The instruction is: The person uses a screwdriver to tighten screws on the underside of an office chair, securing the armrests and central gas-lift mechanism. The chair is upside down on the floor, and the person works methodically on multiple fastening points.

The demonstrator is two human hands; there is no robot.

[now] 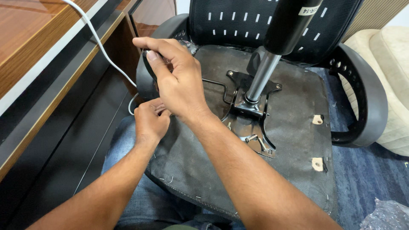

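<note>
An office chair lies upturned across my lap, the grey underside of its seat [294, 140] facing me. A black metal mounting plate [251, 110] with a silver gas-lift column [260, 76] stands at the seat's middle. My right hand [177, 79] curls its fingers over the top of the left black armrest [145, 81], gripping a small dark thing that I cannot make out. My left hand [150, 121] pinches at the seat's left edge just below the armrest's foot; what its fingers hold is hidden.
A wooden desk [38, 55] with a white cable [100, 44] runs along the left. The right armrest [366, 98] curves at the right, the mesh backrest [238, 21] behind. A beige sofa [394, 64] and blue carpet [370, 170] lie to the right, crumpled plastic wrap [385, 215] at bottom right.
</note>
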